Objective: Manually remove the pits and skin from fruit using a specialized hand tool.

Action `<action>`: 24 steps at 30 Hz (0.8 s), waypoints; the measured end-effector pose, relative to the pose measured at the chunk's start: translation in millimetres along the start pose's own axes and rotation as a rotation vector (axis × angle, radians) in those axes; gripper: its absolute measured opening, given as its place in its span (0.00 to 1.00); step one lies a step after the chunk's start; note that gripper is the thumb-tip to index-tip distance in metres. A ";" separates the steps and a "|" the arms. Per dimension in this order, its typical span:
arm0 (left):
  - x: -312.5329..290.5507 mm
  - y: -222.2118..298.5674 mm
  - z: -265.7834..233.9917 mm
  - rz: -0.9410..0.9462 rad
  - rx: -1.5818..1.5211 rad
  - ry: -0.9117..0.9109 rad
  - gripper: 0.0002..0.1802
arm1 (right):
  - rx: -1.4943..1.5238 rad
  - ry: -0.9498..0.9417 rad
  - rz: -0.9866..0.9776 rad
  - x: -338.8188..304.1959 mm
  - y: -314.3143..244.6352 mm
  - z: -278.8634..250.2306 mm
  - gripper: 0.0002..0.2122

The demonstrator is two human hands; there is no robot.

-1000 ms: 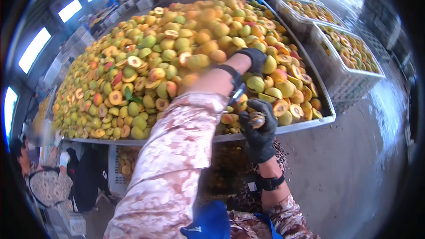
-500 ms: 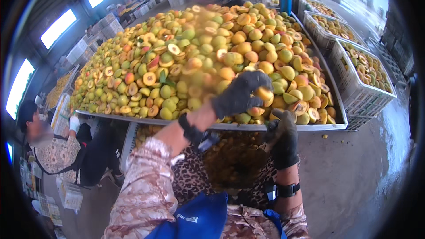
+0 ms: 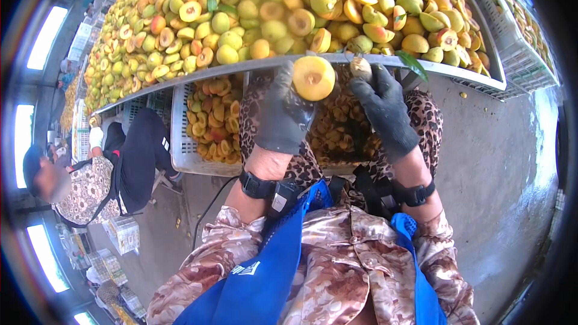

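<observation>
My left hand, in a dark grey glove, grips a halved yellow peach with its cut face and brownish centre showing. In my gloved right hand, a small tan, rounded object sticks up between thumb and fingers; its kind cannot be made out. Both hands are just on my side of the metal table edge, above my lap. Beyond that edge lies a large heap of peaches, many cut in half. Below and between my hands is a dim mass of fruit pieces.
A white crate of halved peaches stands under the table, left of my knees. On the far left a co-worker sits at the same table. More fruit crates stand along the right. A green leaf hangs over the edge.
My left hand has drawn back from the heap toward me with a halved peach. My right hand has risen to the table edge. The view has tipped downward.
</observation>
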State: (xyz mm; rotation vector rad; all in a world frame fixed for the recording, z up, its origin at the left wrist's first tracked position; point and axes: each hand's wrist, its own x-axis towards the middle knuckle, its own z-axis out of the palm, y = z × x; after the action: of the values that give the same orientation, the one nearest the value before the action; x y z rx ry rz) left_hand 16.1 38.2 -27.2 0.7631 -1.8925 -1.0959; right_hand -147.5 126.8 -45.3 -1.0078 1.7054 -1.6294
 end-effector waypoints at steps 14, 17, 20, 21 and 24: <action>-4.2 -11.6 31.9 -0.084 -0.049 -0.108 0.18 | 0.203 -0.077 0.136 -40.4 28.5 21.1 0.14; -3.6 -2.3 44.6 -0.094 -0.034 -0.109 0.16 | 0.331 -0.063 0.235 -46.4 31.5 24.2 0.14; 1.7 -14.8 60.0 -0.092 -0.367 -0.007 0.14 | 0.356 -0.061 0.259 -47.9 36.3 23.5 0.13; 6.6 -16.6 63.0 -0.287 -0.598 -0.024 0.13 | 0.323 -0.066 0.219 -47.1 38.3 22.2 0.12; 21.9 11.7 58.8 -0.482 -0.889 -0.039 0.14 | 0.313 -0.108 0.138 -45.6 30.4 20.0 0.12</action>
State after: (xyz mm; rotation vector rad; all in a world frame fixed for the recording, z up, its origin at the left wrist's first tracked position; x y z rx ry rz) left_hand -46.7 49.8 -27.2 0.6630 -1.0497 -2.0467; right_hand -109.8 152.5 -81.8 -0.7927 1.3640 -1.6551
